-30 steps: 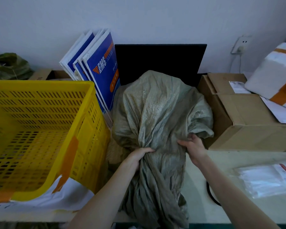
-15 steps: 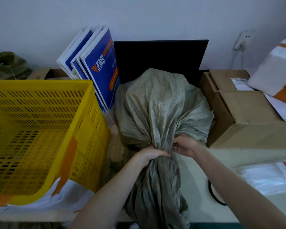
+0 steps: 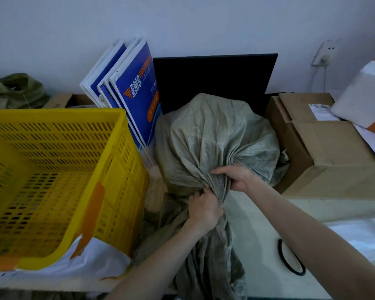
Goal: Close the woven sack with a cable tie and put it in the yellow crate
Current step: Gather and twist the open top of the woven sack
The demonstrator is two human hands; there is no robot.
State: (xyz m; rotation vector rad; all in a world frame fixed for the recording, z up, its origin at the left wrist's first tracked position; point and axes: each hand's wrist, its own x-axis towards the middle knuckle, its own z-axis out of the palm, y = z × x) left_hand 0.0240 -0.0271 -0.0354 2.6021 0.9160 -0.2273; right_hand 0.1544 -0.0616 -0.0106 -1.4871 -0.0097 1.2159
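A full grey-green woven sack (image 3: 212, 139) stands on the table in the middle, its loose mouth hanging over the near edge. My left hand (image 3: 204, 210) is clenched around the gathered neck from below. My right hand (image 3: 236, 177) grips the twisted fabric just above it, and the two hands touch. The yellow crate (image 3: 59, 182) stands to the left of the sack with nothing inside. A black looped cable tie (image 3: 290, 259) lies on the table to the right, under my right forearm.
Blue and white envelopes (image 3: 136, 98) lean between crate and sack. A black panel (image 3: 214, 76) stands behind the sack. An open cardboard box (image 3: 325, 152) and a white parcel (image 3: 364, 96) sit to the right. White plastic mailers (image 3: 362, 239) lie at the near right.
My right hand moved left from the sack's side onto the neck. Both hands have bunched and twisted the fabric into a tight neck, and the sack's body looks rounder.
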